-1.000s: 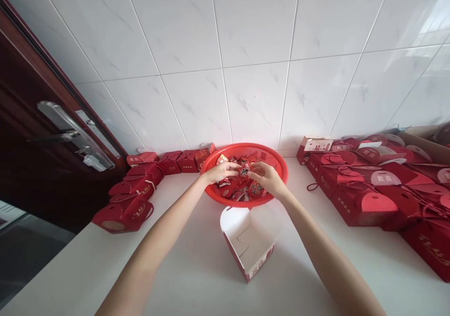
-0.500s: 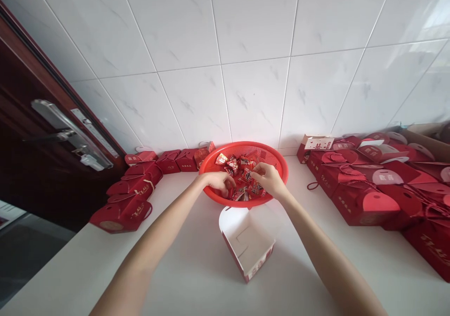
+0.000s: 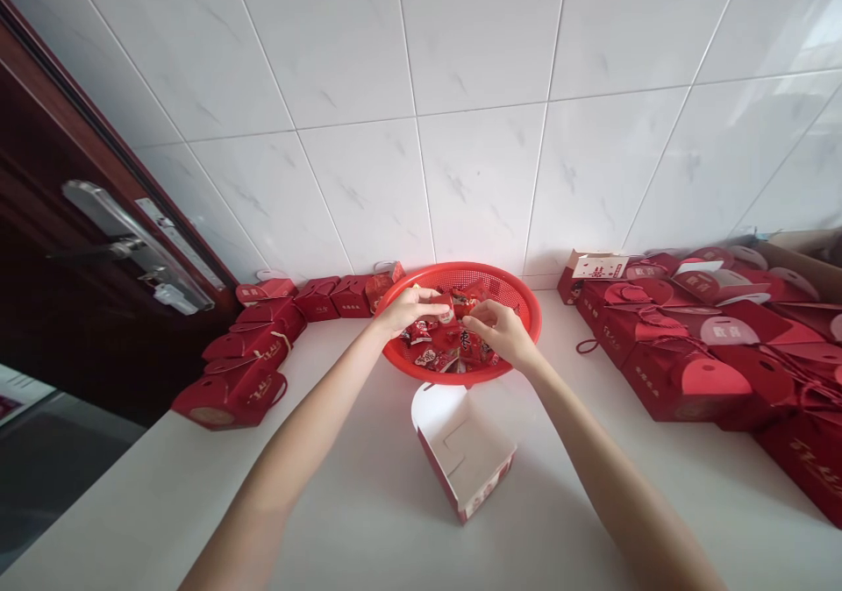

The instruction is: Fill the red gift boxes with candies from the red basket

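While our left hand (image 3: 406,314) pinched a packet (image 3: 445,313) over the basket (image 3: 534,315), we couldn't tell what our right hand (image 3: 503,335) held.

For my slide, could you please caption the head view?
Left hand holding a packet, right hand beside it, over a basket, open box in front.

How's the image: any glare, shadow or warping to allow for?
Head view: glare whitens the upper-right wall tile; head view: soft shadow on the white tabletop right of the open box; head view: wide-angle distortion appears to slant the dark door.
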A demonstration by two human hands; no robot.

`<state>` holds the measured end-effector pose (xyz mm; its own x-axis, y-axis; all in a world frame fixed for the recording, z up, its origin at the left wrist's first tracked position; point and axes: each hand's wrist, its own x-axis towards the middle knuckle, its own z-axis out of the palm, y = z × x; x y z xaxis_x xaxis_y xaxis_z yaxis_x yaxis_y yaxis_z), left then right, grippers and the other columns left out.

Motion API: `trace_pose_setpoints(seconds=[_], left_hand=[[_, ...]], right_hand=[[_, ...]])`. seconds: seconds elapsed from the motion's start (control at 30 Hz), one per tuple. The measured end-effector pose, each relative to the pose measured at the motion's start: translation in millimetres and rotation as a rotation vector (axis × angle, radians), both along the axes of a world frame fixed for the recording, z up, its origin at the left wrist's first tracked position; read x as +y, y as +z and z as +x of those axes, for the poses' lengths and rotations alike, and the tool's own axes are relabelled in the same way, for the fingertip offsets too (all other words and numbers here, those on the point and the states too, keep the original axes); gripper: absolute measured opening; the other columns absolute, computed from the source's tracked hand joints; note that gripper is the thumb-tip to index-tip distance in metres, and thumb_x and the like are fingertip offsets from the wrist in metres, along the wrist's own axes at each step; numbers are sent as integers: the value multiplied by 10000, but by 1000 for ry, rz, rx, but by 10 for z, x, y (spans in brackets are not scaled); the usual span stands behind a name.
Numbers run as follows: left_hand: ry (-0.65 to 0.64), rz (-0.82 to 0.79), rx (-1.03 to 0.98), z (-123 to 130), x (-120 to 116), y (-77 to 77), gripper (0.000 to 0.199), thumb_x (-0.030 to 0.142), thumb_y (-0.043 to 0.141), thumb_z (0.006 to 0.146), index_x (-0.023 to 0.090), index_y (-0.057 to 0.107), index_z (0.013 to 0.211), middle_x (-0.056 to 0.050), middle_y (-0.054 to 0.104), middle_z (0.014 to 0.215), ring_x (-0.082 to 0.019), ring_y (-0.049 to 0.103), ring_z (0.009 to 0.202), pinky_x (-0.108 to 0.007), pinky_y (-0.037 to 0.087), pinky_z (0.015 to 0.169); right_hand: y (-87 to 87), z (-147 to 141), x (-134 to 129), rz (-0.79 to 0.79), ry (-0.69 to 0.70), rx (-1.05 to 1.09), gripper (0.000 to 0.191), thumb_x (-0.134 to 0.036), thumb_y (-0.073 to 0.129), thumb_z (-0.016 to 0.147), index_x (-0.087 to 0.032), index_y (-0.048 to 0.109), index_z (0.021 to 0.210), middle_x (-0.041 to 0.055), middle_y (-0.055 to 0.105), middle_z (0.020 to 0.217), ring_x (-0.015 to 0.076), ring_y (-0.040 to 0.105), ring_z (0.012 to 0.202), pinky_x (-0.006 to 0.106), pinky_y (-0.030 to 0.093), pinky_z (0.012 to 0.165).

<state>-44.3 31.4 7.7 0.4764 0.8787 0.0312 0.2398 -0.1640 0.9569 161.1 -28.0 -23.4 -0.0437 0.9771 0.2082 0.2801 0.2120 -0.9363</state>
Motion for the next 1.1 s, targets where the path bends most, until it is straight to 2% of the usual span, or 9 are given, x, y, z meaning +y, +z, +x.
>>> trace_pose_setpoints(seconds=[0.17,0.27,0.4,0.47,0.53,0.63,0.8,0.97,1.1], left_hand=[[-116,-55,-27,182,-102,122,297,418,830,703,175,707,822,-11,748,821,-198,698,857,-367,534,883],[-134,-6,38,214,-49,135,265,373,755,798,183,727,981,-23,767,942,-200,703,924,-364,537,898],[-71,141,415,41,182,112,311,370,604,899,176,719,1113,-67,754,1100,-223,688,1008,-343,525,906],[-45,192,679,-92,293,82,236,334,653,837,180,749,988,-68,756,1058,-243,677,1009,-329,512,912],[-38,168,843,-196,356,32,175,241,763,678,179,751,841,-62,748,916,-270,676,935,-341,510,883],[-53,130,977,-246,367,-72,330,80,792,494,180,741,805,-35,681,785,-299,656,876,-366,498,855],[-63,149,1049,-165,326,-192,533,75,822,464,168,721,979,-52,640,921,-315,606,964,-346,471,859],[-101,147,1006,-146,272,-164,435,178,826,594,148,709,1011,-18,629,831,-253,602,868,-265,439,767],[-168,120,867,-126,227,-159,321,242,758,721,151,717,1026,4,673,789,-193,609,775,-220,415,701]], right_hand=[[36,27,-34,16,106,109,422,-601,743,730,-204,600,752,42,698,813,216,668,785,329,509,685],[19,47,-35,36,123,145,445,-616,741,720,-209,559,717,12,654,726,186,625,697,311,477,629],[-7,51,-38,14,79,182,424,-603,722,741,-220,544,770,1,653,691,184,625,666,311,480,614],[-5,44,-43,-11,66,198,406,-578,729,734,-219,565,826,21,695,734,208,664,716,325,502,644],[9,35,-49,-22,49,202,386,-556,725,736,-218,578,849,36,721,766,224,686,750,326,504,646],[31,27,-56,-25,24,217,363,-544,712,737,-227,549,803,32,716,764,226,682,742,303,476,588],[27,30,-48,-5,12,273,365,-487,729,697,-239,466,749,12,677,747,223,667,729,302,470,572],[17,31,-45,-29,24,286,337,-452,725,701,-244,473,786,17,714,767,245,706,789,343,515,674],[20,30,-46,-31,41,291,310,-464,702,730,-240,505,813,36,728,805,269,720,864,338,522,667]])
